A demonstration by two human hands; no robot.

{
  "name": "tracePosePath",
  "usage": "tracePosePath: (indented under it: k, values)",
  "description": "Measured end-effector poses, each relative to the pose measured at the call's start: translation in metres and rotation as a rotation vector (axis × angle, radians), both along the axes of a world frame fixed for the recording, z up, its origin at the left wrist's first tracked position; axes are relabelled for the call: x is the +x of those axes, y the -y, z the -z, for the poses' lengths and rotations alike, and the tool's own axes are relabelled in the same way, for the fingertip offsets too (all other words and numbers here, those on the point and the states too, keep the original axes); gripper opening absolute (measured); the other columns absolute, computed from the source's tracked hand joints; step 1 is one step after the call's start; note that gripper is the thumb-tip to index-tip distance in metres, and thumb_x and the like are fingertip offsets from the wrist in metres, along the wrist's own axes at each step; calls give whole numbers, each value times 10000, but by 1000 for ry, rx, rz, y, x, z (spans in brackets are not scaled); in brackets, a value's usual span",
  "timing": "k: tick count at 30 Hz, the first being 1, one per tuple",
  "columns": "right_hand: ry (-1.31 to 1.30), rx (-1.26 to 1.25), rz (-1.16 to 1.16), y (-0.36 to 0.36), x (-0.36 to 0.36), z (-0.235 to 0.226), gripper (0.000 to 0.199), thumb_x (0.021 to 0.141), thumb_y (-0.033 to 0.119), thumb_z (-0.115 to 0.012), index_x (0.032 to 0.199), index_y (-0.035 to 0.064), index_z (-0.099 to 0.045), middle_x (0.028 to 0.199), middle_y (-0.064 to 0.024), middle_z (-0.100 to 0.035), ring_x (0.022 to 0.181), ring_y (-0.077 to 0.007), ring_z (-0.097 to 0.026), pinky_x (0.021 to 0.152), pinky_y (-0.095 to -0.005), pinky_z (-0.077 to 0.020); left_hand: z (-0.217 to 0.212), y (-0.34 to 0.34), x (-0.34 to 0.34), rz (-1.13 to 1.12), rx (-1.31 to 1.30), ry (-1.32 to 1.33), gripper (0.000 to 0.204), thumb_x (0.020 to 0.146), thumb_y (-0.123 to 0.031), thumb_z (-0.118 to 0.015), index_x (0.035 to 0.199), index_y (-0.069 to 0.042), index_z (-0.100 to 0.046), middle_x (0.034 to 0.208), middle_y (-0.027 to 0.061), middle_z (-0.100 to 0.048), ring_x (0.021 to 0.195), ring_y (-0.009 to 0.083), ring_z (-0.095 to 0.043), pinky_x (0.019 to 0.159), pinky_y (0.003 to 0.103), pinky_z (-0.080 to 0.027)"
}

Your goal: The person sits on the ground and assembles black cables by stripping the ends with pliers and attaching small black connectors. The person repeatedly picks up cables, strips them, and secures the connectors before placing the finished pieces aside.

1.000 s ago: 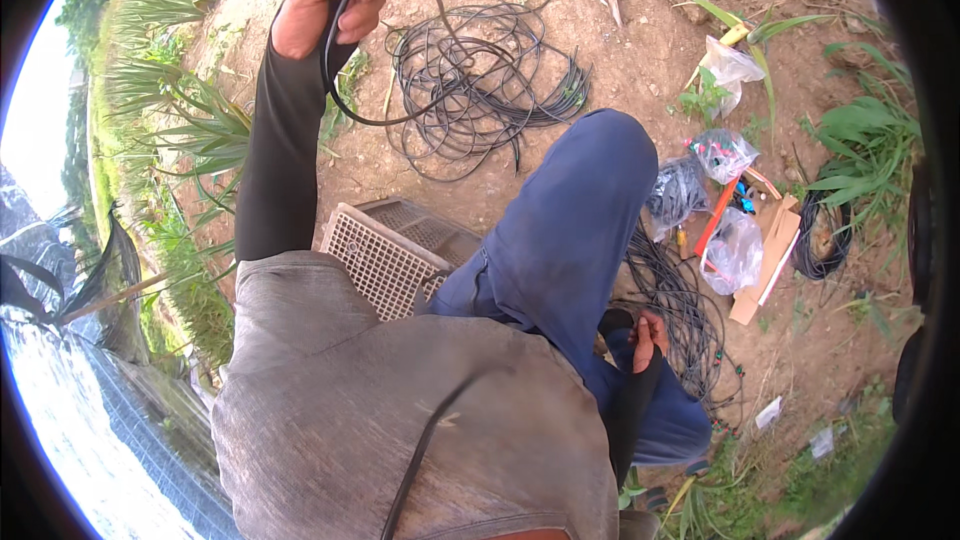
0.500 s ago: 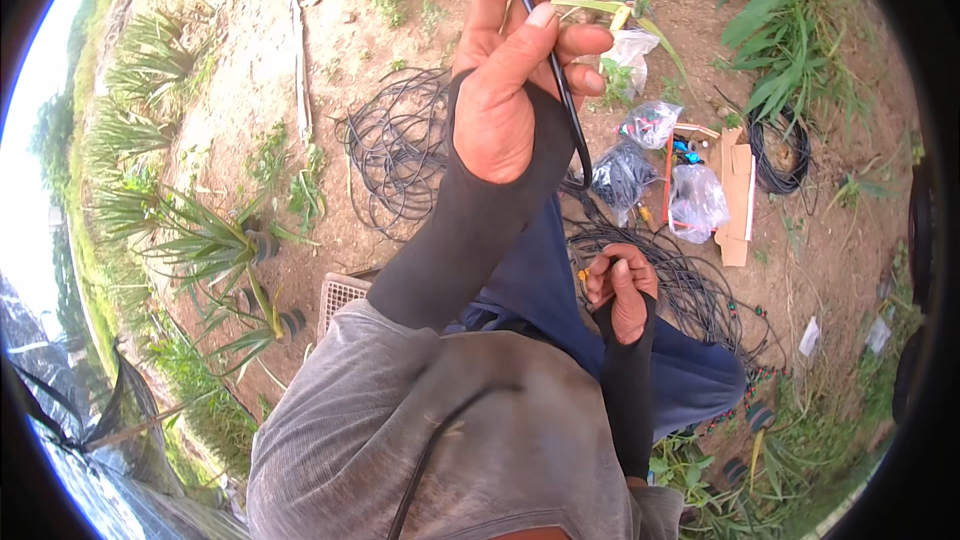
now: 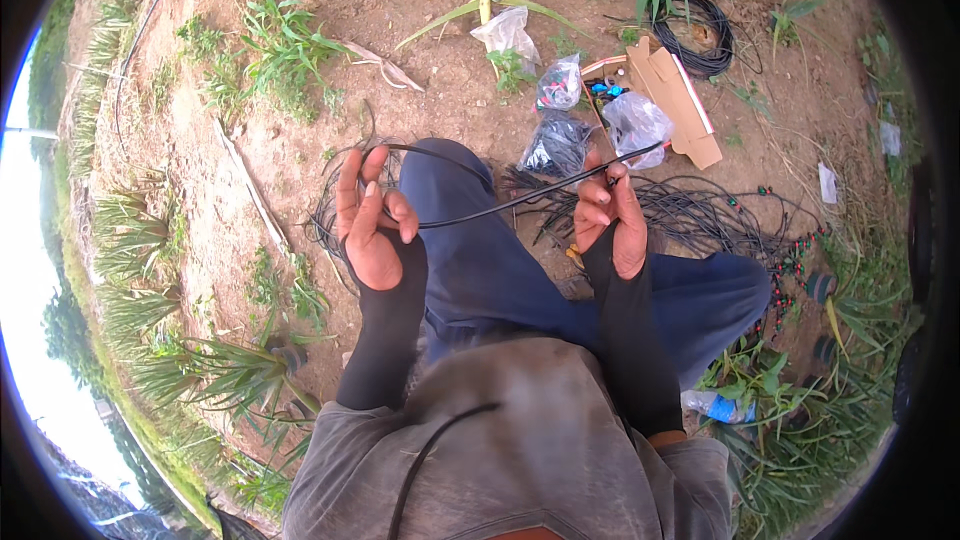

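A thin black tube [image 3: 520, 202] runs across my lap between my two hands. My left hand [image 3: 375, 225], in a black sleeve, holds it loosely, with fingers curled and the tube leaving beside the little finger. Another stretch of the tube loops from the left fingertips over my knee. My right hand [image 3: 612, 215] pinches the tube between thumb and fingers. Its free end sticks out past the right fingers, in front of a clear plastic bag [image 3: 638, 122]. Part of the tube is hidden behind my left fingers.
Many black tube pieces [image 3: 700, 215] with small red and green tips lie beyond my right hand. An opened cardboard box [image 3: 680, 105], a bag of black parts [image 3: 555, 145] and a black coil [image 3: 705, 35] lie farther off. Potted spiky plants [image 3: 240, 370] stand at left.
My left hand has come down from high in front to above my left knee. The right hand has risen and grips the tube, which is now stretched between both hands.
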State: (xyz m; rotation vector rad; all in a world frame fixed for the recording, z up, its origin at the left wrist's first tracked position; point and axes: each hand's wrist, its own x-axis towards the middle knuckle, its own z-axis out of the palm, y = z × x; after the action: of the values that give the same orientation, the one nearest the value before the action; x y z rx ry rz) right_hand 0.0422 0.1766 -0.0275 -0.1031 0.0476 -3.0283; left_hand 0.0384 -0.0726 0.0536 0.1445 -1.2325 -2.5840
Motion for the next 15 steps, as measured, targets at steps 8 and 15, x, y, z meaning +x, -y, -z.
tracePosePath:
  k: [8, 15]
  values:
    - [40, 532, 116, 0, 32, -19, 118, 982, 181, -533, 1007, 70, -566, 1111, -96, -570, 803, -115, -538, 713, -264, -452, 37, 59, 29, 21, -619, 430, 468, 935, -107, -522, 1380, -39, -392, 1421, 193, -412, 1018, 234, -622, 776, 311, -537]
    - [-278, 1160, 159, 25, 47, -37, 110, 977, 123, -520, 964, 18, -552, 1084, -127, -549, 765, -142, -570, 701, -284, -487, 3, -10, 8, 550, -1033, 40, 368, 944, -242, -577, 1238, -20, -582, 1293, 205, -540, 1244, 289, -480, 1037, 394, -361]
